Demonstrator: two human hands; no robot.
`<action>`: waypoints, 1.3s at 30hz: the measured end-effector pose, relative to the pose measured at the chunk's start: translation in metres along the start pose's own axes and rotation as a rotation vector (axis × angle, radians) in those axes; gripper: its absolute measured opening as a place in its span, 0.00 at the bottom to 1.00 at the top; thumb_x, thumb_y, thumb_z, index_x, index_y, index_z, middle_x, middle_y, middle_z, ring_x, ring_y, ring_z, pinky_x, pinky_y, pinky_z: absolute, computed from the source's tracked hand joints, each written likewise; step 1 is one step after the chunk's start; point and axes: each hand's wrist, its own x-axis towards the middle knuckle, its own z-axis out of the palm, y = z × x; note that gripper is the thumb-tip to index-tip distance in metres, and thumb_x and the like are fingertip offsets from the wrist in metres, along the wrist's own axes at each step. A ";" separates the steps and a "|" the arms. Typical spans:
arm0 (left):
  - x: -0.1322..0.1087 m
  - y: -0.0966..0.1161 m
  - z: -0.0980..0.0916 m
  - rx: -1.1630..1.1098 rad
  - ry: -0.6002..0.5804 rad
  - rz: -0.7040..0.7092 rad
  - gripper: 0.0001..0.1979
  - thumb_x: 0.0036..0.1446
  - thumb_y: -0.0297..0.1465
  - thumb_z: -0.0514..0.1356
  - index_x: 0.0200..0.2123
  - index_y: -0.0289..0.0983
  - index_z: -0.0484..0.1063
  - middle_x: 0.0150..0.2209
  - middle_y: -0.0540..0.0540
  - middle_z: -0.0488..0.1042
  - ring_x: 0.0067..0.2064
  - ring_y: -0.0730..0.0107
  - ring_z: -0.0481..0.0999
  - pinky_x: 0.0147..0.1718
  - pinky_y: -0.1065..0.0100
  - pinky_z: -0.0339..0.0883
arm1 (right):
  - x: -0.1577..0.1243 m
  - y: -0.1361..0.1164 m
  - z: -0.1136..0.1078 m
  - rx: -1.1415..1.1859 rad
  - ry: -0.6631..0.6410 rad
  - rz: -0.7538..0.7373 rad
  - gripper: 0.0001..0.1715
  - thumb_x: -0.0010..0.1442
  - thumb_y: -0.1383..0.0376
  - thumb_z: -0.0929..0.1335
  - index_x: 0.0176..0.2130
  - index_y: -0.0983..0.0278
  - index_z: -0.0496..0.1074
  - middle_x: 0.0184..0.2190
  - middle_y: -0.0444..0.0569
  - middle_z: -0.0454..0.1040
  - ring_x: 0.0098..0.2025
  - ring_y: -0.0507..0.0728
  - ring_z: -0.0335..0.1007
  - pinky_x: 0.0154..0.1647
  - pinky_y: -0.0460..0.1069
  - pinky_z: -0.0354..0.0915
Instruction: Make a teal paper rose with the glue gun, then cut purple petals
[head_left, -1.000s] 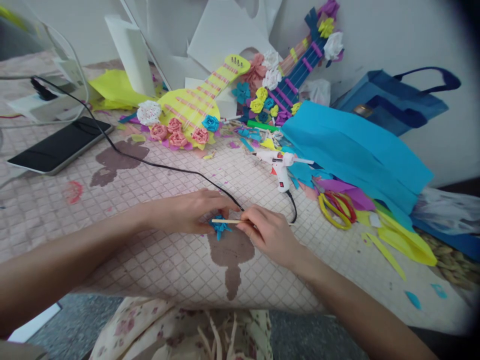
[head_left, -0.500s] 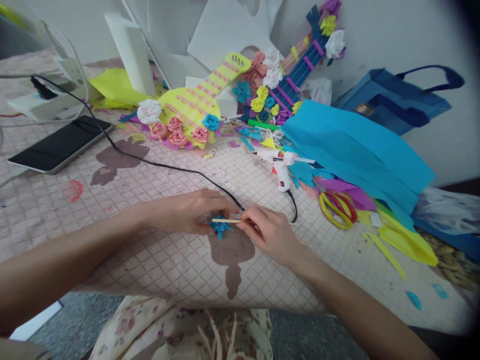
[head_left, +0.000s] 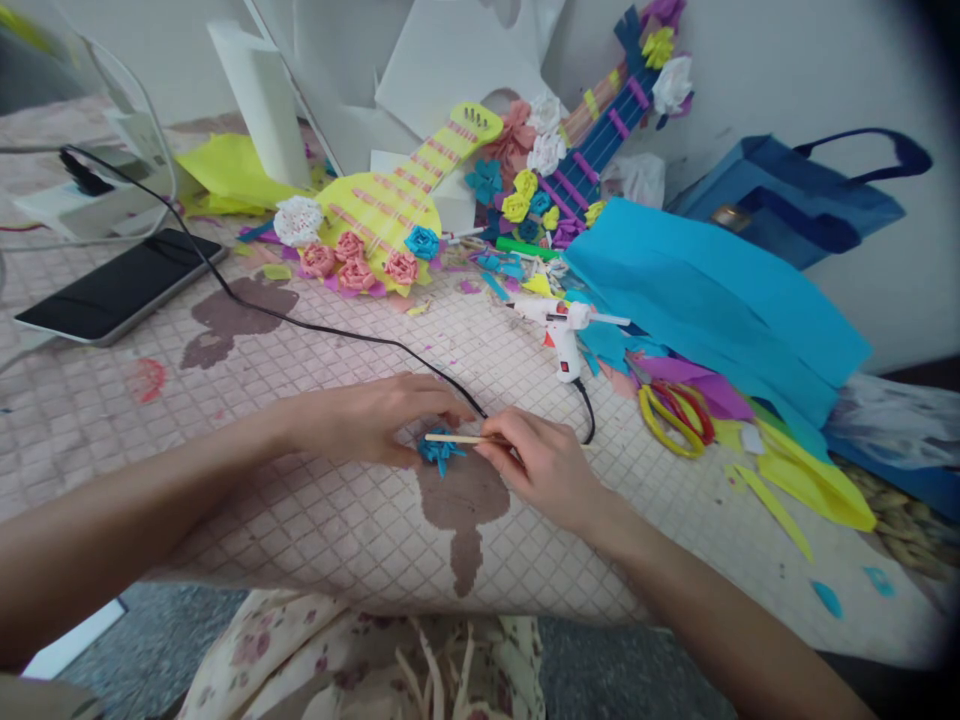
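A small blue crepe-paper flower [head_left: 441, 457] lies on the quilted cloth in front of me, its petals uneven. My left hand [head_left: 386, 418] curves around its left and far side, thumb and fingers apart, the thumb close to the petals. Whether it touches them is hard to tell. Pinched between thumb and fingers of my right hand [head_left: 532, 460] is a thin wooden stick [head_left: 454, 439]. Its left end passes over the flower. A white hot glue gun [head_left: 564, 345] rests beyond my right hand.
Behind stand a yellow paper guitar [head_left: 386, 205] with paper roses and a blue one [head_left: 577, 185]. To the right lie blue crepe paper [head_left: 697, 290], scissors [head_left: 671, 420] and yellow scraps. A black cable [head_left: 337, 335] runs past my hands; a tablet [head_left: 124, 288] lies left.
My left thumb has drawn back slightly to the left, so more of the blue flower shows. The right hand and stick have barely moved.
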 end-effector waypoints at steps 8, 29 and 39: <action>0.000 0.001 -0.003 0.021 0.021 -0.013 0.21 0.53 0.25 0.60 0.51 0.39 0.67 0.44 0.43 0.73 0.46 0.62 0.71 0.47 0.62 0.65 | 0.000 -0.002 0.000 -0.183 -0.059 -0.185 0.12 0.66 0.67 0.59 0.38 0.63 0.70 0.36 0.48 0.71 0.37 0.53 0.68 0.35 0.47 0.62; 0.002 0.002 -0.005 0.057 0.003 -0.027 0.17 0.56 0.25 0.58 0.50 0.39 0.66 0.45 0.43 0.73 0.47 0.63 0.71 0.47 0.63 0.64 | 0.003 -0.005 0.004 -0.260 -0.097 -0.328 0.15 0.67 0.70 0.57 0.39 0.65 0.72 0.36 0.51 0.71 0.39 0.56 0.64 0.40 0.51 0.64; 0.002 -0.001 -0.004 0.098 0.024 -0.016 0.18 0.56 0.24 0.57 0.50 0.39 0.66 0.46 0.43 0.72 0.48 0.63 0.71 0.48 0.63 0.65 | 0.002 -0.003 0.009 -0.205 -0.065 -0.306 0.15 0.67 0.69 0.57 0.40 0.66 0.72 0.38 0.52 0.71 0.41 0.56 0.65 0.42 0.51 0.65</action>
